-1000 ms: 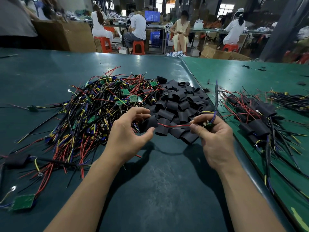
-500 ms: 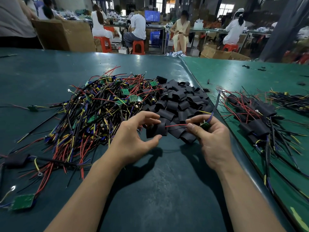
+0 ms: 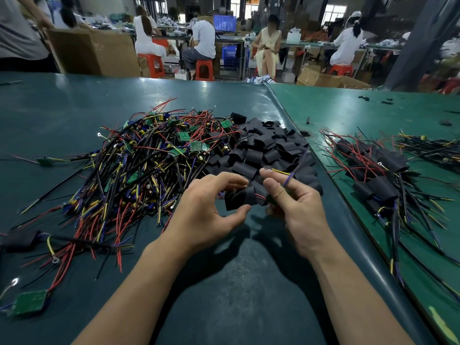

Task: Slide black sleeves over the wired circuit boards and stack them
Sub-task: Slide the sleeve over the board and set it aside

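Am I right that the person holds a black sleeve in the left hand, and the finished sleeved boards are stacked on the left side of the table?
Not quite. The left hand does hold the black sleeve, but the finished sleeved boards lie to the right, on the green mat. The head view shows it; the heap on the left is unsleeved wired boards.

Two bare arms come up from the bottom of the picture. No sleeves cover them as far as the arms show. The left hand (image 3: 206, 207) and the right hand (image 3: 296, 207) wear no gloves. No rings, watch or bands show on fingers or wrists.
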Demonstrator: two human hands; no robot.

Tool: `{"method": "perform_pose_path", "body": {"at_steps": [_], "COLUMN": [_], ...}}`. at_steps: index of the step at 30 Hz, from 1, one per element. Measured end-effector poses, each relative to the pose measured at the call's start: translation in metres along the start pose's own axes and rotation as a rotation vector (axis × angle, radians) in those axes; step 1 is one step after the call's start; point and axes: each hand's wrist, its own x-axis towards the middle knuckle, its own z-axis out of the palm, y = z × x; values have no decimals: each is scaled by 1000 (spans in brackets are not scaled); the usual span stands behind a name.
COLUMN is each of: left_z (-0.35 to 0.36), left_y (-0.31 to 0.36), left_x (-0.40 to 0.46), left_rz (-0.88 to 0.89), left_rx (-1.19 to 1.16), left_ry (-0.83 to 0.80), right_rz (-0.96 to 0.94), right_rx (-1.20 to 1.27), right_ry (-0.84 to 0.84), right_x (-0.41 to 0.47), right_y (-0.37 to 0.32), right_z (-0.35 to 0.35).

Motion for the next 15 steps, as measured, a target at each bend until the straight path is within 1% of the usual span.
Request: {"method": "perform_pose_path", "body": {"at_steps": [3, 6, 9, 12, 15], "left_z": [0, 0, 1, 0, 0], "left_y": [1, 0, -1, -1, -1], "left_x": [0, 1, 1, 0, 0], "left_rz": [-2, -11, -23, -40, -56], "left_rx": [-2, -4, -9, -13, -37], "left_ry": [0, -2, 1, 19, 17], "right_rz": [22, 46, 43, 42, 15], "right_rx": [48, 130, 159, 249, 214], "right_ry": [-21, -7, 6, -23, 9], "right_x": [-1, 0, 1, 1, 1], "right_y": [2, 5, 4, 3, 3], "right_z": [3, 3, 2, 3, 4]}}
